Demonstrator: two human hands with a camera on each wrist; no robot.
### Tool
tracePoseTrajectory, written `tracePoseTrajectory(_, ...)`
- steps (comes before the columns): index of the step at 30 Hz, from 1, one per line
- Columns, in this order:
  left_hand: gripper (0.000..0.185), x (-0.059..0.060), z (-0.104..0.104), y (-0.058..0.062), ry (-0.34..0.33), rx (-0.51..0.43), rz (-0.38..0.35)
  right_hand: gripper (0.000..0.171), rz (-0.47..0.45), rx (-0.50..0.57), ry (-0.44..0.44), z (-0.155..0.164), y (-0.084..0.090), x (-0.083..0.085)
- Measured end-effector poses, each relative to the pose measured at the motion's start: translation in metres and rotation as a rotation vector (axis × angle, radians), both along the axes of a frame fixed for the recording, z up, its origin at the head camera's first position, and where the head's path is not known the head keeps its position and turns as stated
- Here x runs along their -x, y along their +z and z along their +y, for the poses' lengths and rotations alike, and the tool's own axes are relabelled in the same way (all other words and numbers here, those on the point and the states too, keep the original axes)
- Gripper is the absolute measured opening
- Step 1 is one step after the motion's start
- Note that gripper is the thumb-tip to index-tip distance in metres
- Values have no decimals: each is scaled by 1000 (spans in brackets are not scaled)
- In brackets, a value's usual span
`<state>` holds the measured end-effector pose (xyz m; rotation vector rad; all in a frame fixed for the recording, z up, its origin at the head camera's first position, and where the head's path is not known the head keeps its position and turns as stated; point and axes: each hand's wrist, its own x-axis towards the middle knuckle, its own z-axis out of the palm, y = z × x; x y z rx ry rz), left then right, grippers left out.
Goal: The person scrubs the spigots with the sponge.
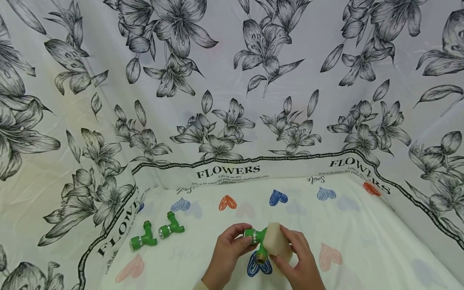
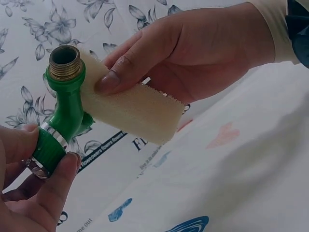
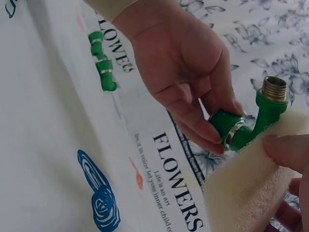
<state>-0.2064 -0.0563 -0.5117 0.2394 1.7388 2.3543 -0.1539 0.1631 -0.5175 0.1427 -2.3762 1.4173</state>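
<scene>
Lying at lower left of the head view on the white cloth printed with coloured hearts (image 1: 348, 225): two spare green plastic elbow fittings with metal bands (image 1: 143, 238) and (image 1: 171, 228), side by side, near the black-lettered FLOWERS border, well apart from the work. Gripped just right of them, at lower centre, by the left hand (image 1: 226, 253) with thumb and fingers curled round its banded end: a third green plastic fitting with a brass threaded end (image 2: 65, 62), raised off the cloth, brass end toward the camera. Pressed against its right side by the right hand (image 1: 299, 262), thumb on top and fingers curled beneath: a cream rectangular sponge (image 2: 133, 108), touching the green body below the thread. Likely trouble: fitting twisting out of the narrow pinch under a hard push from the sponge, or sponge foam snagging on the brass thread. Nothing between the hands and the spare fittings; only the flower-printed black-and-white backdrop (image 1: 232, 80) rising behind and on both sides.
</scene>
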Motion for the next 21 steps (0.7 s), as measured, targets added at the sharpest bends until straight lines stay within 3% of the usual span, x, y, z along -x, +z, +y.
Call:
tracePoseTrajectory(5,32,-3,0,0,-31,-2,9,76,-106,41,-57,4,3,5)
tracePoseTrajectory(9,31,-4,-1,1,-48,-6,17,75,-179,105,-42,7,2,8)
tracePoseTrajectory(21,33,-2,-3,2,13,5,12,71,-92,143,48,-7,-1,-2)
